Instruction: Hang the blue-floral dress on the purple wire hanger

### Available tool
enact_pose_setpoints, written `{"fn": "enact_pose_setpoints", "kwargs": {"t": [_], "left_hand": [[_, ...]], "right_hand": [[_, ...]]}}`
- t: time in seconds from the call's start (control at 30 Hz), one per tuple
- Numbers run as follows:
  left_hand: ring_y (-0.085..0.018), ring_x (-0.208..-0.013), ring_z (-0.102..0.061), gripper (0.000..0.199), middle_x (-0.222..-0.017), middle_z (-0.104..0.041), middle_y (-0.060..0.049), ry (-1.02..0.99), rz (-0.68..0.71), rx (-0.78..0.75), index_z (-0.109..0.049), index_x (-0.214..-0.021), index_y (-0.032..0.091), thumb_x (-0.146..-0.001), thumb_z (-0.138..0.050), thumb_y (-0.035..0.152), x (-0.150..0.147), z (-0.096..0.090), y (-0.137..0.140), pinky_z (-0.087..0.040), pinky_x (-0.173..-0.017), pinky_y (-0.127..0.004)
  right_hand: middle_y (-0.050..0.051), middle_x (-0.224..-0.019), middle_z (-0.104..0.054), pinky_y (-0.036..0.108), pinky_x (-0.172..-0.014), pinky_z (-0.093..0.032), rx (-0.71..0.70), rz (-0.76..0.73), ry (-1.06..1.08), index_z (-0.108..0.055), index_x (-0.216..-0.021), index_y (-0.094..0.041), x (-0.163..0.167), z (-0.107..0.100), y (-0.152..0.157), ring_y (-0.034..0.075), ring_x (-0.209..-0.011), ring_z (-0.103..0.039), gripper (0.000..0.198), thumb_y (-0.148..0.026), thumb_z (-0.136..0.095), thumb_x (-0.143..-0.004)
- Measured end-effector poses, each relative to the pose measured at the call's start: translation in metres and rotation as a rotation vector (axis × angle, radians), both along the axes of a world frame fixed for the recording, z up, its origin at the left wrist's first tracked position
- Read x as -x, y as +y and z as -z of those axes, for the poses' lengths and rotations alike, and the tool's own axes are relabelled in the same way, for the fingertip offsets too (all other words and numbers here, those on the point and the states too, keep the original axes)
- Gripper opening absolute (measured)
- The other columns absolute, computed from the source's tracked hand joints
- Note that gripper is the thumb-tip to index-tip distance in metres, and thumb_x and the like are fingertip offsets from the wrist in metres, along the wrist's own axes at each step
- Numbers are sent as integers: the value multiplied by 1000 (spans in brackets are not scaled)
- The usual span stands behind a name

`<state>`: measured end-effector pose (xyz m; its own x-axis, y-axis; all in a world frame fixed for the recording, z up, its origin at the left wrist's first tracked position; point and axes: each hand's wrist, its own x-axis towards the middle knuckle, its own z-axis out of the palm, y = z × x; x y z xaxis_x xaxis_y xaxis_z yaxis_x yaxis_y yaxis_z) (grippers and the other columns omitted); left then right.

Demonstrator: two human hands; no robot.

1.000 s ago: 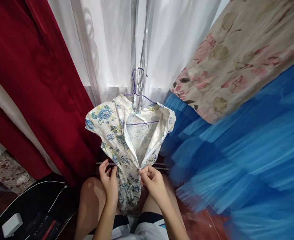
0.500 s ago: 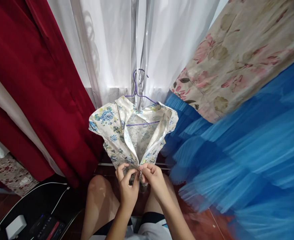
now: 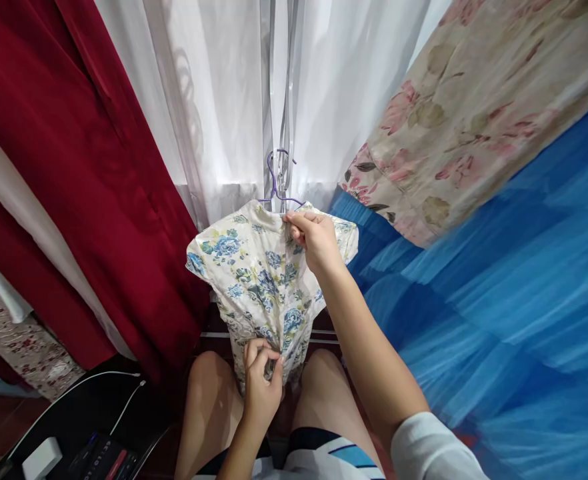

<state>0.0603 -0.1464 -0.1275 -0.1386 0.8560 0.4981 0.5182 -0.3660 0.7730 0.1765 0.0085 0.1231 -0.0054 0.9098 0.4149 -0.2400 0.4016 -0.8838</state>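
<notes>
Nearest, between the person's bare knees, the left hand is narrowed to a light pinch on the lower front of the floral garment, beside its centre line. The garment hangs facing the person, its two halves meeting along that line. Farther up, the right hand pinches tightly at the neckline, where the line ends; whether it has cloth or a zip pull is hidden. The step in hand seems to be the last of closing the opening. The next move calls for seating the fastening at the top, with the left hand keeping the cloth taut, before letting go. Just beyond is the purple hanger carrying the garment, and behind it white drapery.
</notes>
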Motion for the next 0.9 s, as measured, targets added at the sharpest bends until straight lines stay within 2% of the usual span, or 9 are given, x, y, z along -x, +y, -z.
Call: {"fn": "enact_pose_setpoints", "kwargs": {"t": [0.1,0.17,0.23,0.37,0.43,0.5,0.57,0.7,0.9], "left_hand": [[-24,-103,-59,14,-99,-57,-8,-31,23,28,-65,-78,19,-90,-60,26,3,2,11,-47,-94,-40],[-25,-106,-59,14,-103,-59,-9,-44,35,24,-70,-86,20,-91,-61,29,10,-17,25,-47,-97,-41],[-24,-109,-59,20,-108,-61,-10,-71,56,-39,-71,-104,21,-95,-56,31,18,-55,42,-47,-98,-39],[-19,-98,-63,39,-106,-66,-7,-36,118,-312,-54,-138,25,-99,-48,29,30,-160,85,-49,-94,-34],[-18,-95,-64,36,-104,-68,-5,80,166,-376,-56,-135,25,-99,-48,27,31,-203,106,-49,-93,-34],[-17,-90,-65,26,-98,-70,-3,208,188,-398,-64,-120,23,-97,-50,23,28,-229,122,-49,-90,-33],[-18,-87,-66,20,-93,-71,-2,324,158,-413,-67,-107,21,-95,-52,17,26,-240,130,-47,-90,-34],[-20,-86,-66,17,-90,-71,-1,485,124,-410,-64,-100,19,-91,-53,10,26,-239,127,-43,-90,-37],[-16,-79,-65,6,-83,-70,0,389,224,-353,-64,-95,20,-91,-60,18,27,-243,117,-47,-78,-29]], "right_hand": [[-5,-47,-49,22,-46,-26,-7,-5,-40,-65,-70,-14,0,6,-8,6,-43,-35,20,-32,-68,-79],[-6,-47,-51,22,-46,-28,-13,2,-67,-64,-75,-15,-1,15,-17,6,-42,-38,22,-36,-69,-80],[-5,-47,-52,22,-46,-29,-38,24,-102,-62,-75,-15,-3,21,-26,7,-42,-41,25,-39,-69,-81],[-5,-47,-52,22,-45,-30,-87,42,-181,-59,-75,-16,-6,19,-39,7,-42,-43,28,-41,-67,-84],[-5,-48,-52,22,-45,-30,-106,26,-200,-58,-76,-17,-7,16,-41,7,-43,-44,26,-40,-65,-86],[-5,-49,-52,22,-46,-30,-124,9,-207,-56,-76,-17,-7,16,-39,7,-43,-45,24,-37,-63,-87],[-6,-48,-50,22,-45,-29,-133,13,-219,-53,-75,-18,-7,23,-33,7,-42,-42,23,-35,-62,-88],[-9,-45,-41,22,-43,-23,-104,31,-226,-47,-72,-21,-7,46,-21,7,-39,-33,26,-36,-61,-87],[-8,-46,-42,22,-44,-25,-100,21,-122,-50,-76,-21,-2,52,-19,8,-41,-34,30,-47,-61,-87]]}}
